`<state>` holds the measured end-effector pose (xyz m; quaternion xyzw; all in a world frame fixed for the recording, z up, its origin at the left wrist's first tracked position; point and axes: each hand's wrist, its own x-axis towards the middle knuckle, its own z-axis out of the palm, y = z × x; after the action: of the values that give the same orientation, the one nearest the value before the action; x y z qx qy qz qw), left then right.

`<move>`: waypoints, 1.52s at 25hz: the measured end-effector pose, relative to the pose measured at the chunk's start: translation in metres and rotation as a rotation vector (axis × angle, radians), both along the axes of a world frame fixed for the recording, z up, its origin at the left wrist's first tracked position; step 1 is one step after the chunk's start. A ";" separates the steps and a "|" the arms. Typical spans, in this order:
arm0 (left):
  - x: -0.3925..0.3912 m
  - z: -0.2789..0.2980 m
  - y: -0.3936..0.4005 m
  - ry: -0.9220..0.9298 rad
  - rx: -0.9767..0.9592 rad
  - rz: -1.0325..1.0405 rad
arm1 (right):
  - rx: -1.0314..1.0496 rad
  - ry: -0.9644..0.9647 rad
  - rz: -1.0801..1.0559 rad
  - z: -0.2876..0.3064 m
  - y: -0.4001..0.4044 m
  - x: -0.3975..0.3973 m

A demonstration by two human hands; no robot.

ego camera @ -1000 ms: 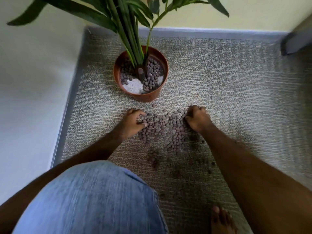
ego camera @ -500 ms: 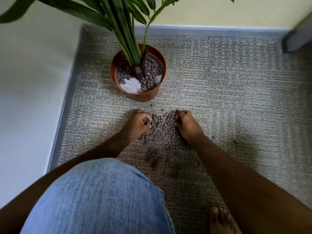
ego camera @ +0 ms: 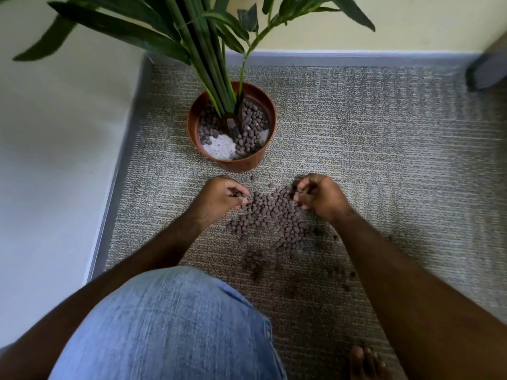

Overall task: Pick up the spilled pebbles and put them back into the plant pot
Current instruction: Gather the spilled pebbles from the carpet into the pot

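A heap of brown pebbles lies spilled on the grey carpet just in front of a terracotta plant pot. The pot holds green stems, more pebbles and a bare white patch. My left hand sits at the heap's left edge, its fingers curled round a few pebbles. At the heap's right edge my right hand has its fingers curled, with pebbles gathered under them. Loose pebbles trail off toward me below the heap.
White walls with a grey skirting close the corner on the left and at the back. A dark object stands at the far right. My knee in blue denim and my bare foot are near the bottom.
Both hands have drawn inward along the heap and curled their fingers, scooping pebbles together. The view has moved closer to the pot.
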<state>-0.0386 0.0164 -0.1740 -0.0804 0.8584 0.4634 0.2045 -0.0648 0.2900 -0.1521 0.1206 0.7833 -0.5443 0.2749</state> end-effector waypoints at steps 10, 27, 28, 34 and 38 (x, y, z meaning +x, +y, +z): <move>-0.033 0.095 -0.036 0.223 -0.013 -0.032 | -0.339 0.365 0.038 0.085 -0.060 -0.063; -0.033 0.062 -0.061 0.542 -0.122 0.257 | 0.133 0.459 0.009 0.058 -0.056 -0.050; -0.021 0.055 -0.063 0.497 -0.114 0.290 | 0.133 0.364 -0.003 0.046 -0.046 -0.042; 0.008 0.020 -0.054 0.431 -0.154 0.255 | 0.316 0.080 0.058 -0.020 -0.016 -0.002; 0.036 -0.012 -0.053 0.262 -0.353 0.178 | 0.410 0.093 0.193 -0.032 -0.023 0.014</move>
<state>-0.0027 -0.0366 -0.1857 -0.1295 0.9349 0.3287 0.0323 -0.0506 0.2670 -0.1840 0.0734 0.8972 -0.3499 0.2591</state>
